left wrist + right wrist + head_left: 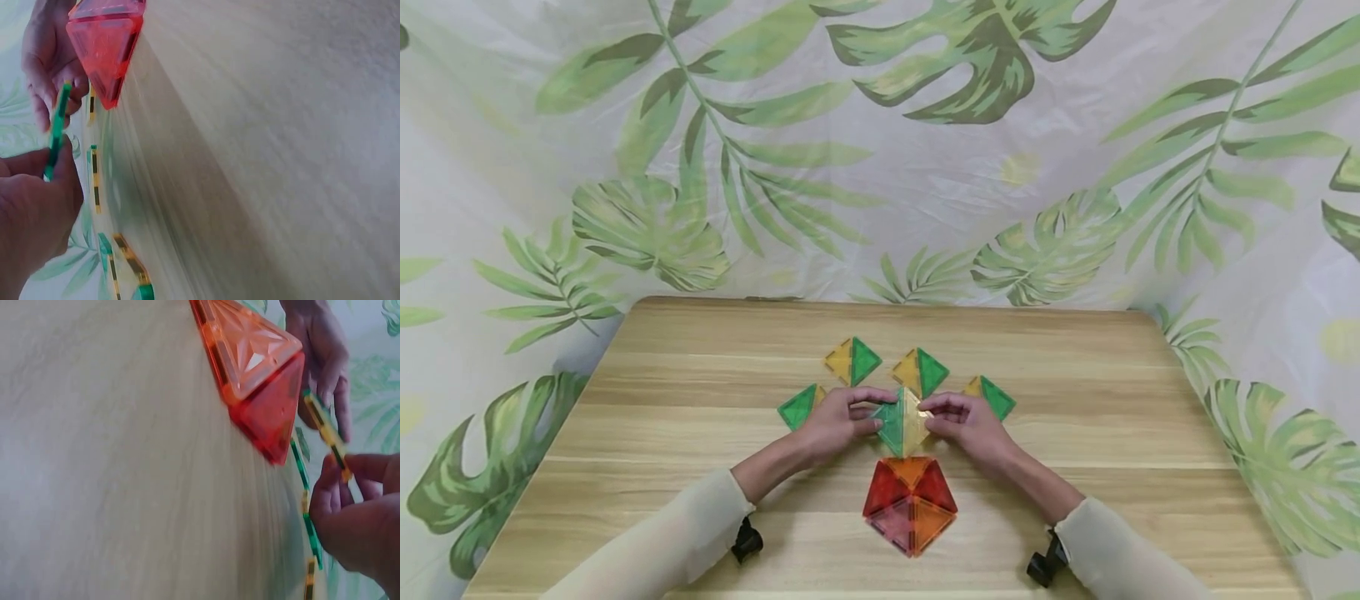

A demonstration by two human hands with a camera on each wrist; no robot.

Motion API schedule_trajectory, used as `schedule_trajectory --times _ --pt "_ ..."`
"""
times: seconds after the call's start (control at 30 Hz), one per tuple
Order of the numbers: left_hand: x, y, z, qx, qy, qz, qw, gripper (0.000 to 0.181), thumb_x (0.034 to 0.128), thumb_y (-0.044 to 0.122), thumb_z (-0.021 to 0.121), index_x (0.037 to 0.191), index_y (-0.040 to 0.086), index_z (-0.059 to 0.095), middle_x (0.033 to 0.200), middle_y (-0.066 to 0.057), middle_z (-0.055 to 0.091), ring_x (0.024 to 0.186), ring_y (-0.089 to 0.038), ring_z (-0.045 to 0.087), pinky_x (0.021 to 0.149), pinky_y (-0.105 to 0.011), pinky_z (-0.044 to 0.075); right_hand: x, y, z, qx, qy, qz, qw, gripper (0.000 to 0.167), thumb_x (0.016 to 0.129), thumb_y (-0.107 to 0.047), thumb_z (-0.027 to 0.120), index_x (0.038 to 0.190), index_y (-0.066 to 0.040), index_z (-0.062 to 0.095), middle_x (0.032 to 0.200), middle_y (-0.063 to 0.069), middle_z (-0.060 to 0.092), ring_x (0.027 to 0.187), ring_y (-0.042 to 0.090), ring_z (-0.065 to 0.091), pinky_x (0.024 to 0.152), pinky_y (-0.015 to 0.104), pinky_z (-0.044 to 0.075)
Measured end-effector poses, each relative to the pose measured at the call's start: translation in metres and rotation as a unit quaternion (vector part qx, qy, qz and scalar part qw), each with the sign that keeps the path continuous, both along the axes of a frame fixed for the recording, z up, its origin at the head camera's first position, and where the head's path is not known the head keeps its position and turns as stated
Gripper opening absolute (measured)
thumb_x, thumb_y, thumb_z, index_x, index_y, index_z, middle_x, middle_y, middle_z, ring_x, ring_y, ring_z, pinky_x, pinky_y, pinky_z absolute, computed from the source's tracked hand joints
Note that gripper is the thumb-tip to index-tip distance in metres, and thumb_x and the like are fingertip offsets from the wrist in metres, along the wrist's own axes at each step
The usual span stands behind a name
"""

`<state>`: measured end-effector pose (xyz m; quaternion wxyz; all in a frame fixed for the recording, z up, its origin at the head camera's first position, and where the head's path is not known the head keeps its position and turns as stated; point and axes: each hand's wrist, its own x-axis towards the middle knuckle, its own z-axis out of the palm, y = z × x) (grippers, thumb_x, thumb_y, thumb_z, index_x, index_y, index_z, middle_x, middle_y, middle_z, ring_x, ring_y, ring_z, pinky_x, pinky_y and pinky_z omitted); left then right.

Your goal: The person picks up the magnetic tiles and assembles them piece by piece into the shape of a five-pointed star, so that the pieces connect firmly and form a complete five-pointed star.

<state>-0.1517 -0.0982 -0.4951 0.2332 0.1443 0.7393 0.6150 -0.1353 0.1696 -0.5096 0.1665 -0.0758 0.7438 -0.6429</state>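
Note:
In the head view my left hand (831, 423) pinches the green triangular magnetic tile (891, 429) by its outer corner. My right hand (976, 427) pinches the yellow triangular magnetic tile (912, 425) from the opposite side. The two tiles meet along one edge as a diamond. Both wrist views show this pair edge-on, raised off the table, between thumb and fingers. Just below it in the head view lies a pentagon of red and orange triangular tiles (910, 504) on the table.
Beyond the hands lie several green-and-yellow diamonds: left back (863, 360), right back (932, 371), far left (797, 407) and far right (997, 398). The outer two are partly covered by the hands. The wooden table (662, 375) ends at a leaf-patterned cloth (925, 183).

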Motion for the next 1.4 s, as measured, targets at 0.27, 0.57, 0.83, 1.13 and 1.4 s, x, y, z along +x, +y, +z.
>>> schedule_trajectory --times 0.27,0.57,0.83,1.13,1.4 --pt "0.002 -0.005 0.001 0.055 -0.041 -0.052 0.9963 0.041 0.0972 -0.008 0.065 0.137 0.001 0.067 0.153 -0.019 0.054 0.118 -0.030 0.072 0.097 -0.039 0.061 0.002 0.013 -0.004 -0.070 -0.035 0.047 0.9958 0.032 0.094 0.002 0.074 0.124 0.010 0.066 0.107 0.006 0.074 0.088 0.012 0.071 0.075 0.022 0.059" --pt "0.006 -0.004 -0.004 0.063 -0.051 -0.068 0.9944 0.036 0.0978 -0.012 0.063 0.133 -0.003 0.068 0.150 -0.019 0.058 0.108 -0.019 0.073 0.092 -0.034 0.062 0.006 0.014 -0.011 -0.069 -0.042 0.064 0.9946 0.028 0.094 -0.002 0.076 0.118 0.008 0.067 0.102 0.004 0.072 0.081 0.009 0.066 0.066 0.020 0.053" --pt "0.008 -0.003 -0.009 0.049 -0.058 -0.072 0.9945 0.037 0.0954 -0.014 0.064 0.131 -0.002 0.066 0.149 -0.020 0.055 0.109 -0.019 0.071 0.089 -0.027 0.061 0.009 0.013 -0.010 -0.012 -0.039 0.061 0.9973 0.028 0.093 -0.006 0.079 0.118 0.004 0.070 0.103 0.011 0.075 0.083 0.015 0.070 0.064 0.022 0.055" --pt "0.012 -0.004 -0.012 -0.003 -0.004 -0.098 0.9952 0.030 0.0942 -0.013 0.069 0.121 0.000 0.070 0.134 -0.016 0.064 0.114 -0.029 0.070 0.095 -0.030 0.060 0.014 0.007 -0.008 0.043 0.041 0.099 0.9934 0.022 0.094 -0.002 0.076 0.115 0.000 0.072 0.110 0.013 0.074 0.101 0.019 0.071 0.080 0.027 0.062" --pt "0.013 -0.006 -0.012 -0.037 0.075 -0.111 0.9903 0.027 0.0937 -0.013 0.069 0.117 0.001 0.071 0.120 -0.013 0.072 0.115 -0.028 0.070 0.099 -0.032 0.059 0.020 0.005 -0.008 0.067 0.089 0.111 0.9876 0.018 0.097 -0.002 0.075 0.115 -0.001 0.073 0.110 0.012 0.073 0.099 0.017 0.070 0.080 0.027 0.063"
